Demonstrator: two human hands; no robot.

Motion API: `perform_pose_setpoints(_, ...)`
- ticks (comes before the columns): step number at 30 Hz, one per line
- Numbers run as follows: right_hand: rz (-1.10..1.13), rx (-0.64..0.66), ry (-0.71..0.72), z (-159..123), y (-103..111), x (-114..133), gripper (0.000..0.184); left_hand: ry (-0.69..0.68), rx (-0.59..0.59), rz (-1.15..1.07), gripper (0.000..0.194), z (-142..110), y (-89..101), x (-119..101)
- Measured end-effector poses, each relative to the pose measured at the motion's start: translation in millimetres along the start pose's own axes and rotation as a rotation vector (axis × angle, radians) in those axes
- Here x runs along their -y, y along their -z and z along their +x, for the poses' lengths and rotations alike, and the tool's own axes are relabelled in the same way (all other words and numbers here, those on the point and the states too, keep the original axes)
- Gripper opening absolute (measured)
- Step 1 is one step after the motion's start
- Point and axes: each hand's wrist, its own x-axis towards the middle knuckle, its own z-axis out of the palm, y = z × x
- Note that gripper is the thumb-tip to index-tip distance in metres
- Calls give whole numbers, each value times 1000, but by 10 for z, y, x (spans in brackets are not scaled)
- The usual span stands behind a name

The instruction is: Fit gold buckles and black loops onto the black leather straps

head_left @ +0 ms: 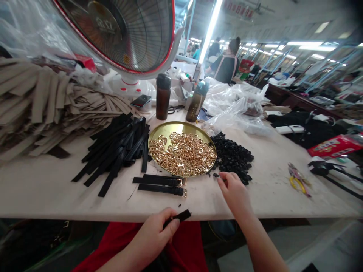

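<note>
Strip lights run across the hazy workroom at the upper right of the frame, and a pale worktable [269,181] spans the middle, with a large fan [127,37] at the upper left. At the bottom centre, my left hand [159,230] is closed around a black strap [183,215], thumb on top, its free end pointing right past my fingers. I can't make out a buckle on that end. My right hand [235,192], right of centre, has thumb and forefinger drawn nearly together at a small black piece [216,175]; whether they grip it or only touch it, I cannot tell.

As for how far things are, three buckled straps [160,189] lie side by side just left of centre, gold buckles at their right-hand ends, and these look the furthest along. Much more looks left: the heap of black straps [113,147] at centre left, where I see no buckles, the brass tray [172,127] in the middle, thick with loose gold buckles [187,153], and the mound of small black pieces [234,156] just beside its right rim.
</note>
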Motion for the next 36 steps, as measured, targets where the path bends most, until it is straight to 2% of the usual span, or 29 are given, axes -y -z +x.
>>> perform_pose_setpoints(3,-207,53,24,214,-94,-86,15,8,12,-34,22,-8,7,27)
perform_pose_setpoints(5,-163,72,27,208,-101,-45,15,10,6,-48,23,-26,28,40)
perform_pose_setpoints(7,97,148,-19,96,-52,63,15,9,-30,-62,24,-32,54,39)
perform_pose_setpoints(11,904,511,-261,-302,68,430,25,-45,-144,-117,26,-2,77,-4)
perform_pose_setpoints(13,1130,647,-351,-502,70,615,30,-78,-143,-123,24,-4,71,-30)
perform_pose_setpoints(15,1244,714,-416,-660,33,748,34,-91,-114,-79,22,-44,64,-47)
perform_pose_setpoints(19,1303,754,-451,-849,-43,841,36,-95,-143,122,20,-201,64,-44)
perform_pose_setpoints(24,1181,694,-315,-958,-25,850,38,-143,-184,281,22,-318,59,-9)
perform_pose_setpoints(28,1067,681,-251,-1035,-25,850,40,-181,-67,334,24,-347,108,-12)
perform_pose_setpoints(33,1105,777,-235,-1117,-32,817,41,-78,119,321,25,-384,228,-75)
perform_pose_setpoints(36,1108,815,-264,-1129,-43,800,43,-72,161,309,24,-387,235,-90)
